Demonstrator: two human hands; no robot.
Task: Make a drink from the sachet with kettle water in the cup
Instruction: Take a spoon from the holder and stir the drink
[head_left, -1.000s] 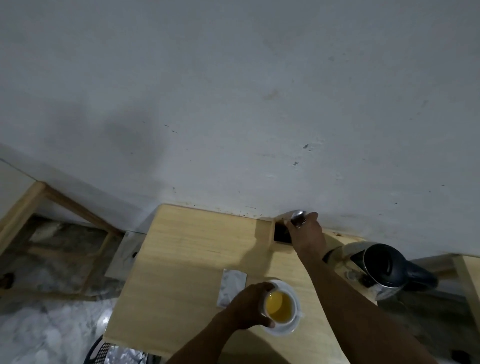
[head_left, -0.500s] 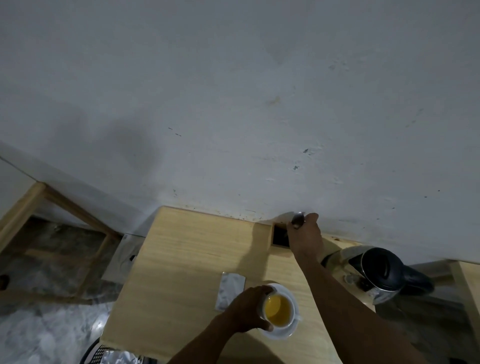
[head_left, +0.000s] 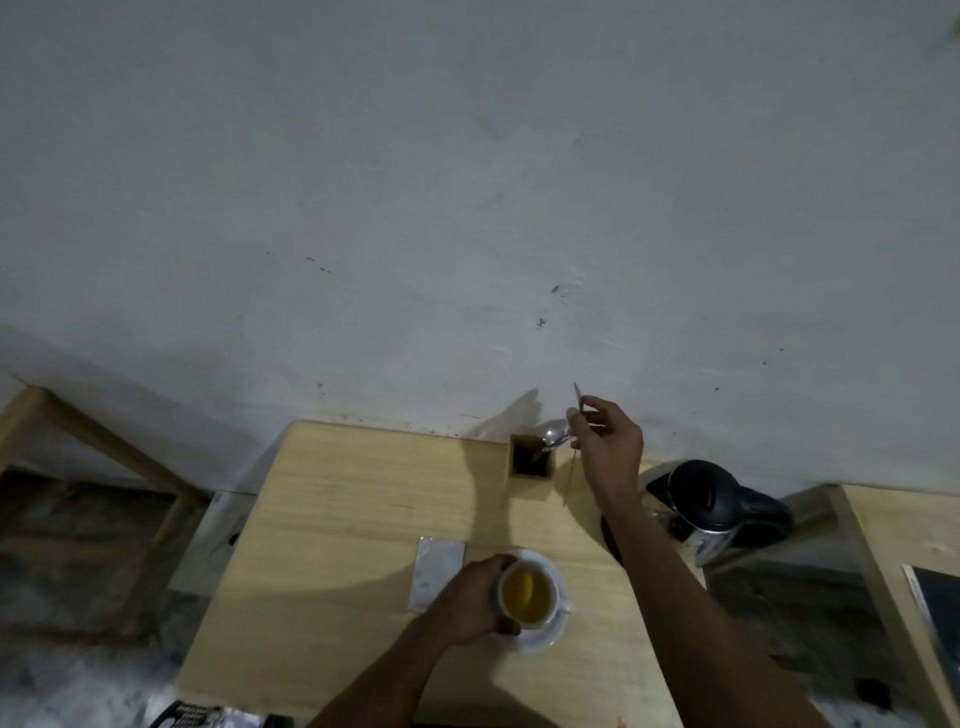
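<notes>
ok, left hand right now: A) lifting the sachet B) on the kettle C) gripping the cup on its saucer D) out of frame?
C: the left hand wraps the cup of yellow drink on its saucer; the sachet lies beside it, untouched.

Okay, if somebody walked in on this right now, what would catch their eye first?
Probably the white cup of yellow drink on its saucer near the table's front edge, gripped by the left hand. Next, the right hand raised at the back by the small wooden box, pinching a thin utensil, with the black kettle beside it.
</notes>
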